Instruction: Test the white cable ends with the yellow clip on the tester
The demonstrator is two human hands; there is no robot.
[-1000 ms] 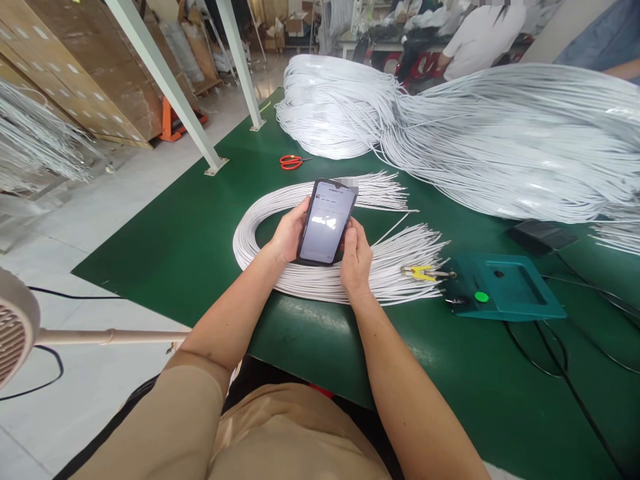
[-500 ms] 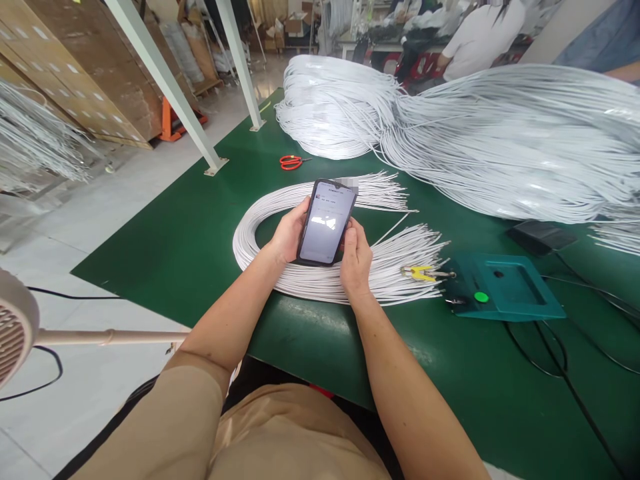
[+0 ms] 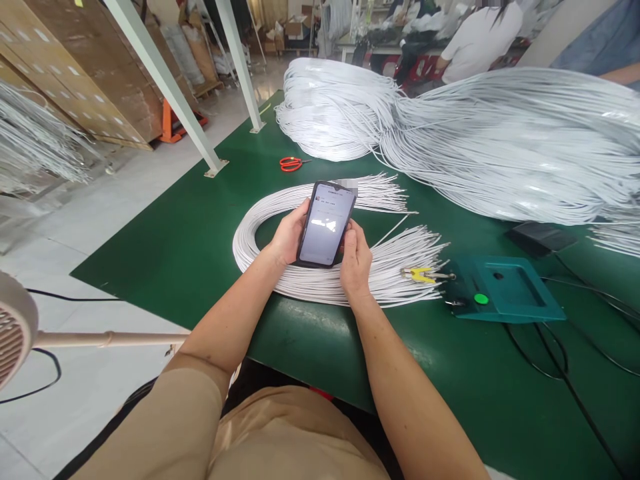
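A black-cased smartphone (image 3: 326, 227) with its screen lit is held between my two hands, tilted slightly to the right. My left hand (image 3: 291, 235) is closed along its left edge. Gripping the lower right edge is my right hand (image 3: 357, 257), its fingers partly hidden by the phone. Beneath the phone and hands, a U-shaped bundle of white cables (image 3: 245, 233) lies on the green table (image 3: 150, 247), its loose ends fanned to the right. A small yellow-handled tool (image 3: 420, 274) rests by those ends, touching or close to a teal device with a green button (image 3: 520, 290).
Red-handled scissors (image 3: 291, 164) lie beyond the bundle. A large heap of white cables (image 3: 500, 147) covers the table's far right. Black cords (image 3: 565, 370) run from the teal device. Metal posts (image 3: 210, 157) stand at the left edge, and a fan (image 3: 15, 327) is at left. People sit behind.
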